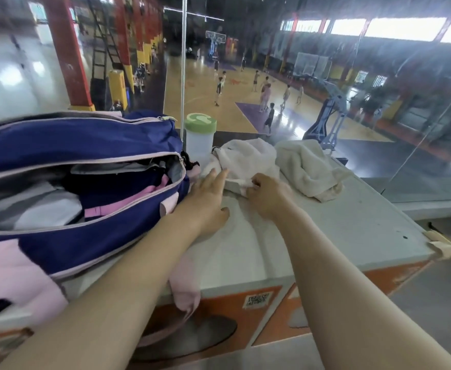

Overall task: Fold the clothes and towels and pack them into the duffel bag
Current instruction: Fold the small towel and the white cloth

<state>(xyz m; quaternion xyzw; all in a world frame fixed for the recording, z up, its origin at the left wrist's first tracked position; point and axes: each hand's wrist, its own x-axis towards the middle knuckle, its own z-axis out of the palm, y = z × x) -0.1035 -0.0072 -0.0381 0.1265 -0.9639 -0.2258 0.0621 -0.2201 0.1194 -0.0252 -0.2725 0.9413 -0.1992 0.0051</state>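
The navy and pink duffel bag (66,166) lies on the left of the white counter (339,231), its zip open, with folded grey and dark clothes inside. A pale pink garment (248,158) lies crumpled behind my hands. My right hand (265,194) pinches its near edge. My left hand (208,196) reaches toward the garment with fingers straight, beside the bag's end. A cream towel (307,166) lies bunched to the right of the garment.
A clear bottle with a green lid (200,134) stands behind the bag's end, against a glass wall. A pink strap (185,287) hangs over the counter's front edge. The counter's right corner (440,248) is taped. Beyond the glass is a basketball court with people.
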